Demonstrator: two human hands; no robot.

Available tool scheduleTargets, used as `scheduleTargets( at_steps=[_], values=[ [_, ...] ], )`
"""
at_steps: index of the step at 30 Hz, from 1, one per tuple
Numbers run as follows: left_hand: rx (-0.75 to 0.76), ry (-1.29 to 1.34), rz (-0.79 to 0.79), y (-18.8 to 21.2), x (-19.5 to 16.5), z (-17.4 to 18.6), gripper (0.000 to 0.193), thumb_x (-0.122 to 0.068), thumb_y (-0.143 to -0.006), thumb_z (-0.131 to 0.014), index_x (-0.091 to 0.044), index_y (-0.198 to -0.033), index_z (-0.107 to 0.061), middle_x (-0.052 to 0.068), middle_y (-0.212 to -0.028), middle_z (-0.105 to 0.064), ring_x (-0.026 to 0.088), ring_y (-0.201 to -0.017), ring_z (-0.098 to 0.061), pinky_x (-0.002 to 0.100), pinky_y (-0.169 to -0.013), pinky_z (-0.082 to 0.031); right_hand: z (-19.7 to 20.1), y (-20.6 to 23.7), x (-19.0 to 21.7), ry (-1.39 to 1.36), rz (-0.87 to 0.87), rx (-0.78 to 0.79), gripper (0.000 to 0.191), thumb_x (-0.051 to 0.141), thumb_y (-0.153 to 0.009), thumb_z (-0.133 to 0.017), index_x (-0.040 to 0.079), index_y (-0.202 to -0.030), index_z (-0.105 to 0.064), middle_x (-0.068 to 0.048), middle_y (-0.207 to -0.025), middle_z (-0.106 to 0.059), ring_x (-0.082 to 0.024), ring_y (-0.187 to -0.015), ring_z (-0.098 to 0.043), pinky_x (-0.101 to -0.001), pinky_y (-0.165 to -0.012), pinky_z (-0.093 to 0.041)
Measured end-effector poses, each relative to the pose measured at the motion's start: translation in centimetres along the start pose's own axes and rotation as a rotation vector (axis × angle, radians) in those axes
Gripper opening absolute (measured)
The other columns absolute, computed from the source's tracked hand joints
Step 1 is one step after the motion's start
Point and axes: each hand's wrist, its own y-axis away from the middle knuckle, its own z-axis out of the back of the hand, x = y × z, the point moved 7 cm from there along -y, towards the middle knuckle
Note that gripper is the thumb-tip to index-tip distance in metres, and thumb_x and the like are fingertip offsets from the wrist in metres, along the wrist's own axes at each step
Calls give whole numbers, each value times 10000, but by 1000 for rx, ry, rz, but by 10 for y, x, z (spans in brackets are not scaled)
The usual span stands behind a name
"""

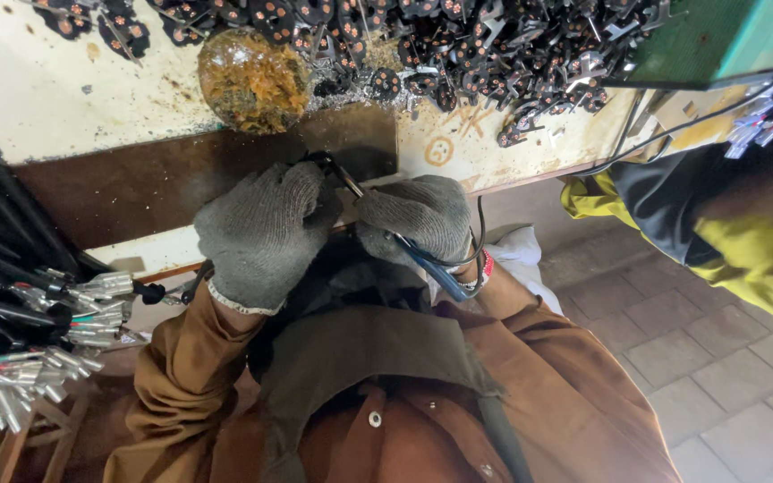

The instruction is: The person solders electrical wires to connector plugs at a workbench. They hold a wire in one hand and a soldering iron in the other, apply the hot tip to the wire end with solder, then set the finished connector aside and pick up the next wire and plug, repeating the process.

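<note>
Both my hands wear grey knitted gloves and meet at the near edge of a stained workbench (pixel 64 80). My right hand (pixel 418 219) grips a soldering iron (pixel 422 259) with a blue handle, and its dark tip (pixel 337 170) points up and left. My left hand (pixel 261 228) is closed just beside that tip, over a dark scorched board (pixel 163 174). What the left hand pinches is hidden by the glove. A thin black cord (pixel 479 228) loops round my right wrist.
A lump of amber rosin (pixel 252 79) sits on the bench behind my hands. A heap of small black and copper parts (pixel 458 45) lies along the far edge. Black cables with metal terminals (pixel 55 331) bundle at the left. Another person's yellow-and-black sleeve (pixel 726 233) is at the right, above a brick floor (pixel 717 367).
</note>
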Motion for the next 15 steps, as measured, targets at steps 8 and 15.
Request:
scheduleTargets(
  at_steps=[8, 15],
  values=[
    [34, -31, -14, -1, 0, 0, 181, -219, -865, -786, -130, -989, -688, 45, -838, -644, 259, -724, -640, 399, -597, -506, -6, -8, -1, 44, -138, 165, 209, 62, -764, -801, 171, -920, -715, -41, -801, -703, -262, -678, -692, -386, -564, -503],
    [17, -72, 6, -3, -1, 1, 190, -250, -844, -782, -145, -970, -685, 27, -801, -625, 237, -674, -621, 392, -537, -476, 9, -14, 3, 13, -85, -15, 153, 59, -872, -763, 151, -910, -647, -49, -813, -678, -276, -720, -681, -363, -610, -531]
  ],
)
